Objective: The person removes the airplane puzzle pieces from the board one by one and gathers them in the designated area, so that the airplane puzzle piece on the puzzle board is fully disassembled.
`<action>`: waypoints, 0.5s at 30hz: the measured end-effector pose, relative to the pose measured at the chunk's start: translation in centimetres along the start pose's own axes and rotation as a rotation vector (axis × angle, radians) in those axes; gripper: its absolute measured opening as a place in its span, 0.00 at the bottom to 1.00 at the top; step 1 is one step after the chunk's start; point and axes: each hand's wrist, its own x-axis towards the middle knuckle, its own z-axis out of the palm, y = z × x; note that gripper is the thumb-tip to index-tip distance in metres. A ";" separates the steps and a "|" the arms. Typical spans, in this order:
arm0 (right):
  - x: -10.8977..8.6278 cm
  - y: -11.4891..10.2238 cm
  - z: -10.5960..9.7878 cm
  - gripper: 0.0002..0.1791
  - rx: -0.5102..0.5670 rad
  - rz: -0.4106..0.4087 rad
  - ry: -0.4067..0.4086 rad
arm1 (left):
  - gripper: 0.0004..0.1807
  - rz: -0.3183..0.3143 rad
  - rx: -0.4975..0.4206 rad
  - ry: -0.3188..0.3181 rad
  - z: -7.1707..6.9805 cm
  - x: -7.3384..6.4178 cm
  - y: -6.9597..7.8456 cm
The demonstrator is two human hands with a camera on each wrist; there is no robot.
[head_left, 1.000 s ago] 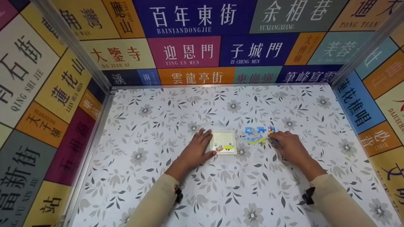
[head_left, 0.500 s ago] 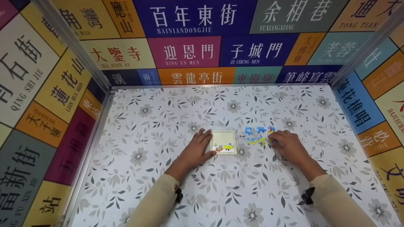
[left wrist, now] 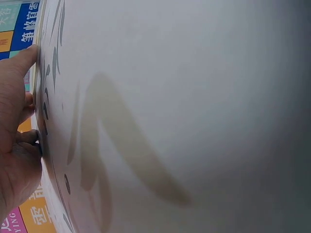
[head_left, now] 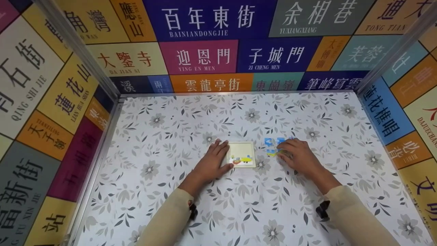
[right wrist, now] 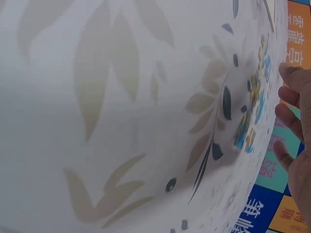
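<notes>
A small cream puzzle tray (head_left: 240,149) lies on the patterned table, with a strip of picture in yellow and red along its near edge. My left hand (head_left: 211,162) rests flat at its left side, fingers stretched along the edge and thumb at the near left corner. To the right of the tray, blue and yellow jigsaw pieces (head_left: 268,140) lie in a loose group. Over their right part hovers my right hand (head_left: 300,155), hiding several of them. In the right wrist view its loosely bent fingers (right wrist: 289,94) are apart from the pieces, with nothing visible between them.
The table (head_left: 191,218) is covered in white with a grey leaf and flower print. Walls of coloured sign panels (head_left: 205,56) enclose it at the back, left and right.
My right hand has moved left from the right end of the jigsaw pieces and now covers more of them. The left hand and the tray have stayed in place.
</notes>
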 end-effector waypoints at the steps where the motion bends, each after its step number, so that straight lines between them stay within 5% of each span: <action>1: 0.2 -0.2 0.1 0.13 0.001 0.000 -0.006 | 0.44 -0.001 -0.005 0.001 0.0 0.0 0.0; 15: 2.1 -2.3 1.8 0.14 0.012 0.014 -0.095 | 0.47 -0.008 -0.021 -0.004 -0.1 -0.1 0.1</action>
